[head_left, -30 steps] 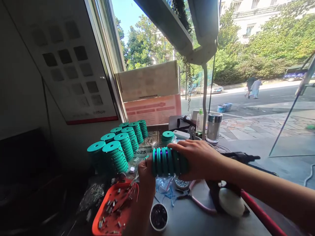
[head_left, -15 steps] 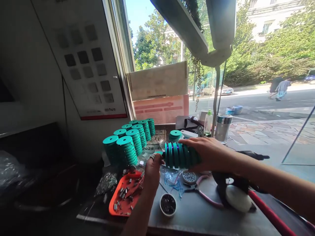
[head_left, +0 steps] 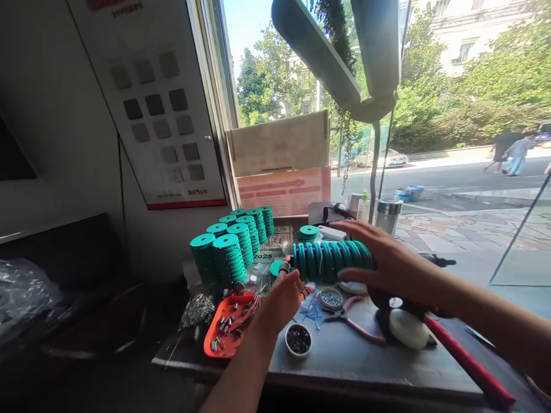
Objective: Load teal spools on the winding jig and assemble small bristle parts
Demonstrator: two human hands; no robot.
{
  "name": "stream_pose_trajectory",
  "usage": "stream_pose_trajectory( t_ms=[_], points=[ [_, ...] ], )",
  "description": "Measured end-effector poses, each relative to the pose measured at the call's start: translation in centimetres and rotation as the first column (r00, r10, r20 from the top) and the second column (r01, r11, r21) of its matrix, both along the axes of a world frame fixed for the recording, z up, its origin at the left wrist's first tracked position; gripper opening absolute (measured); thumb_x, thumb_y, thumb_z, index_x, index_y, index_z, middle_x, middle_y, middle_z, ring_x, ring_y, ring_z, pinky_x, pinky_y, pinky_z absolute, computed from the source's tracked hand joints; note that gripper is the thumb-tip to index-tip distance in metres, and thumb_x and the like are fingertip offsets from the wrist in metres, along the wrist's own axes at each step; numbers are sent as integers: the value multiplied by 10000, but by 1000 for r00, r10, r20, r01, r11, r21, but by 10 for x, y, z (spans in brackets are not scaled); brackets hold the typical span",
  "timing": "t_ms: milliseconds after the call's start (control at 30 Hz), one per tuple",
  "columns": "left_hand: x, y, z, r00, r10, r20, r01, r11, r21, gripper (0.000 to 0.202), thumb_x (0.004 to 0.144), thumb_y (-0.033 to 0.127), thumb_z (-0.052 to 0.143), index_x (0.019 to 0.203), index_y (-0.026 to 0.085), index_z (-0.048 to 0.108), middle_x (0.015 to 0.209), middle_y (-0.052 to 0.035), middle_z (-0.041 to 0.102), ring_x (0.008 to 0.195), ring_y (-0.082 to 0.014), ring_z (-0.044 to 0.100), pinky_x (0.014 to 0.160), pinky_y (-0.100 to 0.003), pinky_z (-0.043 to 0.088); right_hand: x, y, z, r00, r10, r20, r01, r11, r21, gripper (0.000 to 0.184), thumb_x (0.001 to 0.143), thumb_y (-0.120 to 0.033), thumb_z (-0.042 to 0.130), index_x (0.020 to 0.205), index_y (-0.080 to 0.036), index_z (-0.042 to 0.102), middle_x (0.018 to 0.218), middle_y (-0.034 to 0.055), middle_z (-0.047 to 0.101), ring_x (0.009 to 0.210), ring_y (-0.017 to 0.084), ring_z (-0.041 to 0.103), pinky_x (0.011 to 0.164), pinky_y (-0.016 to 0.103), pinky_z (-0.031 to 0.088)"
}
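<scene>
A row of teal spools [head_left: 329, 261], stacked face to face, is held sideways above the table, with bits of purple along its top edge. At its left end my left hand [head_left: 286, 295] has its fingers curled under and against the row; a ring-like band shows on one finger. My right hand [head_left: 379, 252] is around the right end, fingers spread above and thumb apart below. Whether its palm touches the spools is hidden. Upright stacks of similar teal spools [head_left: 228, 258] stand behind on the left, and a short teal stack [head_left: 309, 233] behind the row.
An orange tray [head_left: 210, 344] of small metal parts lies left, beside a bag of parts [head_left: 197, 311]. Two small bowls, one with dark pieces [head_left: 298, 339] and one with silvery beads [head_left: 331, 298], sit near pink-handled pliers [head_left: 365, 330]. A metal-lidded jar [head_left: 388, 217] stands by the window.
My right hand has loosened from around the spool row and spread its fingers at the right end, baring more spools. My left hand has shifted right and turned under the left end.
</scene>
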State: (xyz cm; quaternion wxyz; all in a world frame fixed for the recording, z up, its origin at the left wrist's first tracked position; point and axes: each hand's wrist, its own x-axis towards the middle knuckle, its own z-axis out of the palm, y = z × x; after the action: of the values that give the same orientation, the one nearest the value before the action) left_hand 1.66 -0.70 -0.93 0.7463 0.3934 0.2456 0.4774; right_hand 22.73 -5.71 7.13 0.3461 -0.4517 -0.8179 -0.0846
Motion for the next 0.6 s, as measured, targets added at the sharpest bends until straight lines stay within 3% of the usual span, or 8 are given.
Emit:
stream_pose_trajectory(
  t_ms=[67,133,200,333,433,500,600],
  points=[
    [8,0,-2,994,-92,57,95,995,-37,175,743,333,580,871,224,628,890,-14,637,978,-199,551,851,-358,402,6,-21,8,938,-37,-344,28,999,-32,470,789,-473,516,1185,-224,482,1195,83,546,1077,241,523,858,396,454],
    [12,-4,-3,981,-173,87,180,981,-72,197,736,384,592,808,207,643,847,-14,654,911,-197,579,815,-351,422,10,-42,6,777,-73,-625,21,996,-90,375,782,-498,511,1034,-223,552,1034,62,619,942,209,587,760,326,492],
    [12,-11,-1,968,-239,81,246,964,-97,250,717,410,623,819,185,656,871,-29,662,785,-165,595,733,-304,442,11,-59,-8,608,-124,-784,-37,982,-184,356,751,-503,554,965,-220,571,959,52,634,867,197,605,718,292,490],
    [8,-25,8,949,-315,-4,311,940,-141,360,778,427,559,957,127,647,946,-103,654,573,-110,547,553,-242,421,10,-68,-45,368,-293,-883,-193,904,-381,459,719,-511,590,1059,-206,543,1064,87,611,1039,253,543,947,392,367],
    [5,-34,13,948,-302,-101,284,945,-162,293,822,332,515,981,118,635,818,-90,649,493,-76,494,462,-187,363,5,-64,-61,218,-341,-915,-326,858,-397,522,698,-488,623,1106,-185,503,1110,102,587,1111,268,493,1021,437,266],
    [3,-40,15,942,-293,-161,270,951,-153,250,812,260,533,977,101,634,718,-71,623,428,-44,424,406,-153,283,0,-63,-65,171,-369,-914,-388,827,-407,536,692,-479,636,1119,-192,484,1134,93,576,1126,261,482,1020,427,269],
    [-1,-51,11,933,-286,-217,259,955,-146,193,792,244,558,878,92,639,591,-38,568,357,-15,322,368,-147,172,-10,-69,-66,205,-407,-890,-420,785,-456,541,695,-486,631,1128,-201,474,1140,91,575,1135,258,476,991,403,302]
  ],
)
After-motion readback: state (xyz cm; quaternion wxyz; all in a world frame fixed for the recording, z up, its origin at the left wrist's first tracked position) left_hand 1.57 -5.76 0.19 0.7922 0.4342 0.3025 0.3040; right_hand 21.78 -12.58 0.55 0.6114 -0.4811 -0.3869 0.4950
